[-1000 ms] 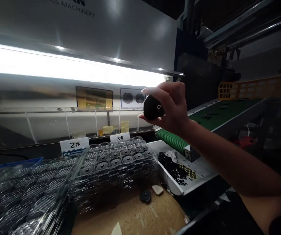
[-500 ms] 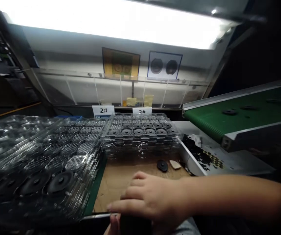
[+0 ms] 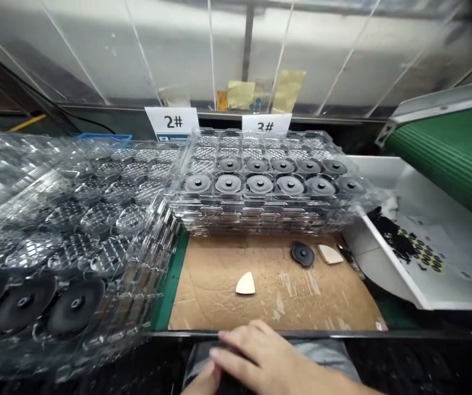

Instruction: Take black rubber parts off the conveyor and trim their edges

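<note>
My right hand (image 3: 266, 356) is low in the middle, at the front edge of the bench, its fingers close together and bent over a dark thing (image 3: 232, 384). Beside it, a small part of my left hand (image 3: 205, 382) shows at the bottom edge, touching the same dark thing, most of which is hidden. Ahead of the hands, a cream wedge-shaped pad (image 3: 246, 284) lies on the cardboard sheet (image 3: 215, 312). Farther right are a black rounded part with a central stud (image 3: 302, 254) and a second cream wedge (image 3: 330, 254).
Stacked clear plastic trays (image 3: 219, 211) hold rows of black parts at the back. More tray stacks (image 3: 108, 258) fill the left. At right are a white bin (image 3: 408, 285) with small black and yellow pieces, a dark slim tool (image 3: 350, 259) and a green conveyor belt (image 3: 449, 153).
My view has tipped down and closer to the bench. My right hand has drawn back from over the cardboard to its front edge, and the nearer cream wedge now shows.
</note>
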Tool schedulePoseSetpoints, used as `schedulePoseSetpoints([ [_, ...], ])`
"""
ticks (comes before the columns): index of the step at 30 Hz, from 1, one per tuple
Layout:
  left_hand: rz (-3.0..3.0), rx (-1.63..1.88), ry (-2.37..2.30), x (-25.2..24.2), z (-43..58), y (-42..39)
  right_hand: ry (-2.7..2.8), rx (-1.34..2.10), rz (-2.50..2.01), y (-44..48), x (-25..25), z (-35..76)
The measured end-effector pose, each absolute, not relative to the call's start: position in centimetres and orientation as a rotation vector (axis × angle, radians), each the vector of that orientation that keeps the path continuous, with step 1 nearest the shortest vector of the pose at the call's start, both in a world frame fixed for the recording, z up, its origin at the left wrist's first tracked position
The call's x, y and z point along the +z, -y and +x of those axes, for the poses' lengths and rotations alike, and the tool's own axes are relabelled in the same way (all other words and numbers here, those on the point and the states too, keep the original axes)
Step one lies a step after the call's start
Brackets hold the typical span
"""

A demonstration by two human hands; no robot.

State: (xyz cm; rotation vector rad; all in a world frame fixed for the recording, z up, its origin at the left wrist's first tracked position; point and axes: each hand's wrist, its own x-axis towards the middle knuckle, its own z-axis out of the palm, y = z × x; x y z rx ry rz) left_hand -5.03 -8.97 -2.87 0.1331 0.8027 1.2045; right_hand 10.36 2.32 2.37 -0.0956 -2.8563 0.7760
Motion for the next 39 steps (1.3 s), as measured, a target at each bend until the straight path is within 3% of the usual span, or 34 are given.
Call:
schedulePoseSetpoints([
  [3,-0.063,1.224,-0.648,-2.2,-5.9,7.0,2.788,0.796,-0.492,-3.6,1.1,10.2],
  [8,-0.275,1.58,-0.629,-0.4,-8.0,3.1,2.61,0.652,-1.066,-5.7,-2.7,9.9],
  [13,-0.274,1.656,-0.668,0.0,-8.5,0.5,2.582,0.805,-1.025,-8.0,-5.0,8.5],
  [23,-0.315,1.676,-0.766,0.2,-8.9,-1.2,2.443,1.24,-0.835,-8.1,-3.1,6.7],
  [29,-0.201,1.659,-0.864,0.9,-8.2,-2.4,2.164,1.265,-1.062,-11.3,2.1,4.9],
  [33,-0.164,1.536,-0.903,1.4,-7.1,-2.7,2.137,1.335,-0.73,-12.2,6.4,3.3],
  [37,-0.166,1.516,-0.958,1.9,-6.5,-2.6,2.38,1.546,-0.694,-12.2,7.4,2.8],
  [39,-0.173,1.511,-0.985,2.1,-6.3,-2.6,2.338,1.4,-0.715,-12.1,7.0,2.8],
])
